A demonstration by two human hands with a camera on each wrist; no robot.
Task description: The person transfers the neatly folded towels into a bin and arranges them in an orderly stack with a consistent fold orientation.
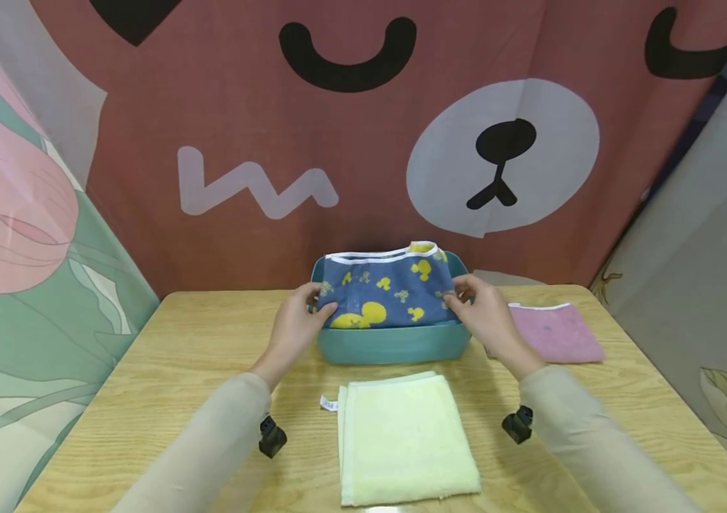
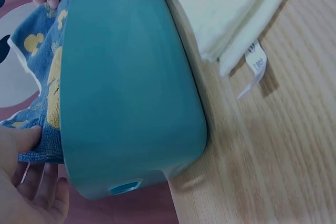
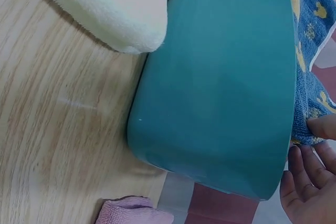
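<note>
A blue towel (image 1: 395, 285) with yellow mouse-head prints and white edging stands partly inside a teal plastic basket (image 1: 395, 345), its upper part above the front rim. My left hand (image 1: 299, 318) pinches the towel's left edge between thumb and fingers; the left wrist view shows that thumb lying on the blue cloth (image 2: 44, 93). At the opposite edge, my right hand (image 1: 483, 313) pinches the cloth the same way, and in the right wrist view its thumb presses the towel (image 3: 310, 103) just over the basket's rim. The towel's lower part is hidden behind the basket wall.
On the wooden table (image 1: 209, 370), a folded pale yellow towel (image 1: 408, 438) with a white tag (image 1: 329, 404) lies in front of the basket. A folded pink towel (image 1: 555, 333) lies to the right. Behind the table hangs a printed curtain (image 1: 241, 92).
</note>
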